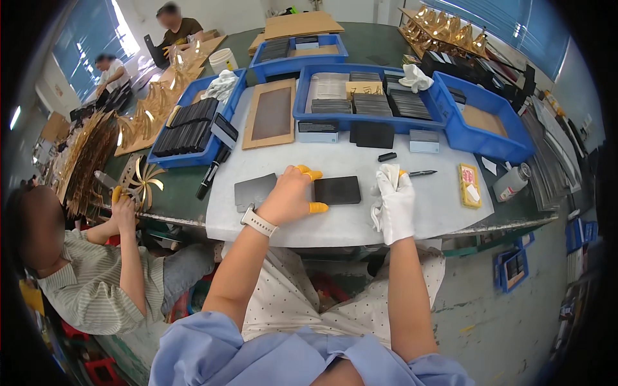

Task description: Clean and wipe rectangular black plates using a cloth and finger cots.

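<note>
"Black and flat, that plate [341, 190]; where does it lie?"

"On the white paper [444, 215], at 12 o'clock from the wearer's lap, with a grey sheet [254, 190] at its 9 o'clock."

"Is it held?"

"The left grip [288, 198] brackets its 9 o'clock end, yellow finger cots [318, 208] at 2 opposite edges. I can't tell whether they press or only rest there."

"And the right grip [394, 206]?"

"At 3 o'clock from the plate, covered in white fabric [388, 190], just beside a pen [422, 172]. I can't tell whether it clutches a cloth or simply wears a loose glove."

"How would the plate handle?"

"Stiff and fairly light, I'd judge, maybe slippery and quick to smudge or scuff. I'd take it by 2 opposite edges, off the broad face."

"What's hard to make out?"

"Its underside, and whatever lies beneath the left palm, so I can't tell if plate and sheet touch. Fabric folds hide most right fingers. At 12 o'clock, the tray [298, 96] holds stacks too tight to count."
</note>
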### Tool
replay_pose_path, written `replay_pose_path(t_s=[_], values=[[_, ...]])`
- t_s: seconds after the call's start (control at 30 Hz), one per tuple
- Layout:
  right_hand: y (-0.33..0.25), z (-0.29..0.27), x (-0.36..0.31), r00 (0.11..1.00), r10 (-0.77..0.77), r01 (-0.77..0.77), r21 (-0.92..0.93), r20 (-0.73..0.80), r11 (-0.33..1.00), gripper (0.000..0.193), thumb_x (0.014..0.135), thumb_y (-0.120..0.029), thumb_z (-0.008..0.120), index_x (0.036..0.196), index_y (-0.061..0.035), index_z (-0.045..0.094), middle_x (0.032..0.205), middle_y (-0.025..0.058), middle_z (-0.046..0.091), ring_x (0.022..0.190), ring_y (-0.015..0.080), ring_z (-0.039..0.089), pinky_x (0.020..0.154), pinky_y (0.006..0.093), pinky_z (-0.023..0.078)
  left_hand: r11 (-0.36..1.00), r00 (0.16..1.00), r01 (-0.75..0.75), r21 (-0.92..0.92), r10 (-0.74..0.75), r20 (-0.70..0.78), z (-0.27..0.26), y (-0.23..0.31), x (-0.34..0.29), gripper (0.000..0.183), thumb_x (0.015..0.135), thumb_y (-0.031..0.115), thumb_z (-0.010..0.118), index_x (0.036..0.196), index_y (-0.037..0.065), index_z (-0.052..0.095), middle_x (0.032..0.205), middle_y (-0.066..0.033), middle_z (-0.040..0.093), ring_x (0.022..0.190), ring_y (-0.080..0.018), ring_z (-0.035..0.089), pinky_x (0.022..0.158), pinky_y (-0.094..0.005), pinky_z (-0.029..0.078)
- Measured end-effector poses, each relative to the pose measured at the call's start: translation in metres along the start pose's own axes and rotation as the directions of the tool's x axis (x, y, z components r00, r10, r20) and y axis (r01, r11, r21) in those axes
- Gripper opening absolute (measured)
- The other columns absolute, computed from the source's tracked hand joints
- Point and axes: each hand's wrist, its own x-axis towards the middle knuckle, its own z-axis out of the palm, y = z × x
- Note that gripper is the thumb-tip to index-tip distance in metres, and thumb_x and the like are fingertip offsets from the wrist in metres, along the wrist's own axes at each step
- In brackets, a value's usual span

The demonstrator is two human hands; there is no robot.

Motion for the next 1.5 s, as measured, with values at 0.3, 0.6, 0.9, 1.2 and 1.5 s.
replay_pose_path(t_s=[0.3, 0.6, 0.9, 1.2, 1.5], values=[[0.002, -0.003, 0.001, 0.999, -0.031, 0.031, 0.033, 0.011, 0.999, 0.013, 0.088, -0.013, 0.061, 0.099, -0.0091, 0.056, 0.071, -0.0009, 0.055, 0.049, 0.0023, 0.044, 0.038, 0.0194, 0.032, 0.998, 0.999, 0.029, 0.059, -0.026, -0.041, -0.005, 0.012, 0.002, 0.06, 0.061, 0.029, 0.083, 0.109, 0.002, 0.06, 0.105, -0.0162, 0.054, 0.099, -0.032, 0.045, 0.09, -0.0387, 0.038], [0.004, -0.004, 0.001, 0.999, -0.046, 0.045, 0.032, 0.002, 0.998, 0.012, 0.088, -0.012, 0.061, 0.098, -0.0096, 0.056, 0.07, -0.0007, 0.054, 0.047, 0.0033, 0.043, 0.036, 0.0202, 0.032, 0.999, 0.986, -0.01, 0.049, 0.018, -0.164, -0.002, 0.014, -0.007, 0.061, 0.059, 0.029, 0.084, 0.106, -0.001, 0.06, 0.099, -0.0148, 0.054, 0.086, -0.0289, 0.05, 0.081, -0.0353, 0.044], [0.002, -0.002, 0.0, 0.997, -0.071, 0.072, 0.05, -0.02, 0.996, 0.011, 0.089, -0.012, 0.059, 0.097, -0.0102, 0.053, 0.066, -0.0005, 0.053, 0.041, 0.005, 0.041, 0.032, 0.022, 0.032, 0.991, 0.98, 0.086, -0.099, -0.102, -0.173, -0.004, 0.015, -0.008, 0.061, 0.059, 0.03, 0.085, 0.104, -0.001, 0.059, 0.095, -0.0129, 0.053, 0.08, -0.0248, 0.05, 0.075, -0.0322, 0.045], [-0.007, -0.009, -0.007, 0.995, -0.073, 0.08, 0.115, -0.062, 0.99, 0.02, 0.087, -0.014, 0.062, 0.103, -0.0071, 0.053, 0.077, 0.0046, 0.056, 0.054, 0.0084, 0.051, 0.042, 0.0235, 0.042, 0.989, 0.937, 0.025, -0.144, -0.074, -0.341, -0.005, 0.014, -0.02, 0.058, 0.056, 0.027, 0.087, 0.101, 0.002, 0.061, 0.095, -0.0088, 0.053, 0.083, -0.0235, 0.048, 0.076, -0.0315, 0.044], [-0.011, 0.02, -0.056, 0.961, -0.184, 0.23, -0.228, 0.206, 0.946, 0.044, 0.087, -0.014, 0.063, 0.122, -0.0004, 0.041, 0.098, 0.0071, 0.054, 0.087, 0.0133, 0.055, 0.075, 0.0273, 0.049, 0.969, 0.926, -0.071, -0.236, -0.024, -0.376, 0.0, 0.06, -0.078, 0.053, 0.055, 0.021, 0.085, 0.099, 0.004, 0.061, 0.1, -0.0084, 0.056, 0.086, -0.0227, 0.05, 0.075, -0.0305, 0.044]])
